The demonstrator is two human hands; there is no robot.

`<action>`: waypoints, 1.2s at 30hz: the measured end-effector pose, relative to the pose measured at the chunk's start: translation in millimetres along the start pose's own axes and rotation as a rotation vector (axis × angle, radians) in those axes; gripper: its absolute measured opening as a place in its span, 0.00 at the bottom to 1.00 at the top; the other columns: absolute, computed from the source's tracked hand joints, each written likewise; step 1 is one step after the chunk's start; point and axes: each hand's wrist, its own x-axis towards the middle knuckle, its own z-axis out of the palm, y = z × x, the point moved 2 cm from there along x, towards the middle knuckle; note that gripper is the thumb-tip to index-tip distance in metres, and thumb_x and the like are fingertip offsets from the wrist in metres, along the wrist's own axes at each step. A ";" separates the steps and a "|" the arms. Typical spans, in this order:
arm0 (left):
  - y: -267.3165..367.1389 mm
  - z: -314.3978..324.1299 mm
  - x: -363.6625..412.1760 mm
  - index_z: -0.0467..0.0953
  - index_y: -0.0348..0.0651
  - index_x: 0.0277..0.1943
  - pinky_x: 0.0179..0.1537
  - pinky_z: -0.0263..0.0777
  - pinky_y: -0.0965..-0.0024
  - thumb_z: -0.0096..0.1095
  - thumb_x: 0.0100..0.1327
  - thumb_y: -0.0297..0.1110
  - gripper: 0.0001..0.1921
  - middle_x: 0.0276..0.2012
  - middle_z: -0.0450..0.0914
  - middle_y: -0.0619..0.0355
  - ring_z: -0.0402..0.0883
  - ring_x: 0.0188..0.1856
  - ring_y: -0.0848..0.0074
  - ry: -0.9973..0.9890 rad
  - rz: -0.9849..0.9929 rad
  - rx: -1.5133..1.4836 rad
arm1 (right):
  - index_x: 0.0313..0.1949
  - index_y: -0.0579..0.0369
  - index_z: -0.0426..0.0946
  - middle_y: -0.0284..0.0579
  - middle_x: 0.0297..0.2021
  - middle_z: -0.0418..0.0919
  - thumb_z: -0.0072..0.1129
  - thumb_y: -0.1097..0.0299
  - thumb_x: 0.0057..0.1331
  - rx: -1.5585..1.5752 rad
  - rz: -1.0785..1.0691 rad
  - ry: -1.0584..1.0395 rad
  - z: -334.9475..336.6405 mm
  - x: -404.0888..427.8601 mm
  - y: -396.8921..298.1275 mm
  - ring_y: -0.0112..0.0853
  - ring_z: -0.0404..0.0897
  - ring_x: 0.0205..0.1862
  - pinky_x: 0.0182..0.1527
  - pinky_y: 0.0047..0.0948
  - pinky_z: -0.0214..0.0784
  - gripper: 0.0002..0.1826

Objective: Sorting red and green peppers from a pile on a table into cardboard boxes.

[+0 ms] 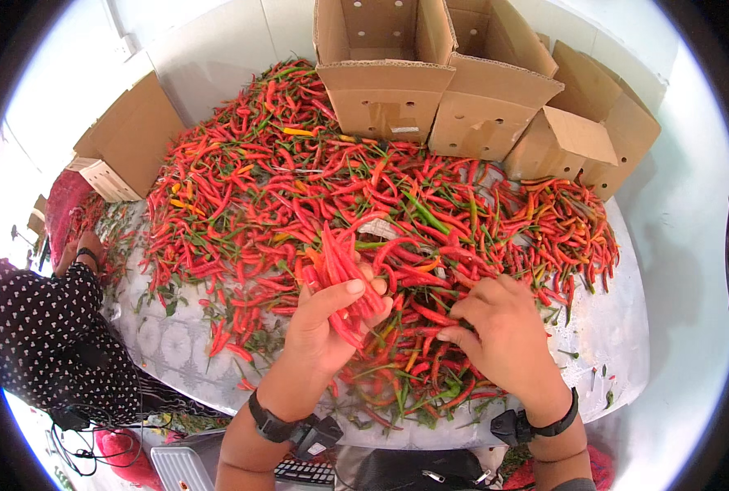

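Several red chilli peppers [347, 270] are bunched in my left hand [321, 325], their tips pointing up and away from me. The thumb lies across the bunch and the fingers curl behind it. To the right, my right hand [502, 325] reaches down into the chilli pile [303, 184], its thumb and bent fingers at some red chillies. Whether those fingers grip one, I cannot tell. Mostly red chillies make up the pile, with a few green and orange ones, green stems and bits of leaf.
Open cardboard boxes [386, 98] with round holes line the table's back. Another cardboard box [131, 135] stands at the left. A person in a dotted black garment [45, 337] is beside the table's left side. The table's pale patterned cover [174, 350] shows near the front. Below lies a keyboard [306, 472].
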 end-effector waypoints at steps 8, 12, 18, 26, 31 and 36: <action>-4.1 -10.0 0.0 0.67 0.44 0.57 0.44 0.76 0.71 0.66 0.57 0.26 0.25 0.40 0.69 0.61 0.71 0.42 0.77 -0.131 -0.214 -0.290 | 0.30 0.55 0.77 0.43 0.29 0.76 0.65 0.65 0.54 0.194 0.041 0.206 5.5 -0.4 4.9 0.44 0.75 0.35 0.40 0.41 0.66 0.09; -4.9 -9.3 1.6 0.68 0.44 0.57 0.42 0.75 0.71 0.67 0.56 0.26 0.25 0.40 0.70 0.62 0.71 0.42 0.76 -0.147 -0.204 -0.290 | 0.38 0.59 0.74 0.44 0.31 0.81 0.57 0.70 0.65 0.611 0.287 0.234 6.8 -2.0 10.8 0.35 0.80 0.32 0.36 0.32 0.72 0.07; -3.2 -7.2 -0.6 0.69 0.43 0.50 0.34 0.70 0.72 0.67 0.57 0.24 0.19 0.37 0.75 0.62 0.74 0.40 0.75 -0.086 -0.090 -0.120 | 0.46 0.59 0.68 0.44 0.32 0.82 0.49 0.70 0.71 1.091 0.400 0.230 16.9 -1.5 5.6 0.24 0.80 0.33 0.37 0.22 0.72 0.08; -0.3 4.6 -6.7 0.69 0.41 0.47 0.35 0.72 0.71 0.68 0.57 0.27 0.17 0.34 0.74 0.62 0.75 0.36 0.76 0.122 0.120 0.236 | 0.49 0.58 0.66 0.43 0.31 0.82 0.47 0.66 0.72 1.105 0.444 0.303 19.6 -2.4 4.1 0.24 0.78 0.31 0.37 0.22 0.70 0.11; -5.0 10.4 -6.0 0.69 0.39 0.48 0.35 0.74 0.72 0.72 0.54 0.28 0.21 0.36 0.76 0.60 0.77 0.36 0.79 0.141 0.317 0.603 | 0.48 0.58 0.67 0.40 0.26 0.81 0.50 0.69 0.70 0.914 0.447 0.333 18.0 -1.1 3.2 0.21 0.76 0.28 0.33 0.20 0.68 0.11; 0.5 9.7 -6.6 0.68 0.38 0.48 0.33 0.75 0.75 0.74 0.53 0.29 0.23 0.34 0.77 0.59 0.78 0.32 0.80 0.157 0.237 0.665 | 0.44 0.56 0.72 0.43 0.32 0.79 0.60 0.72 0.60 0.395 0.309 0.367 6.2 2.8 2.2 0.31 0.77 0.37 0.39 0.30 0.67 0.13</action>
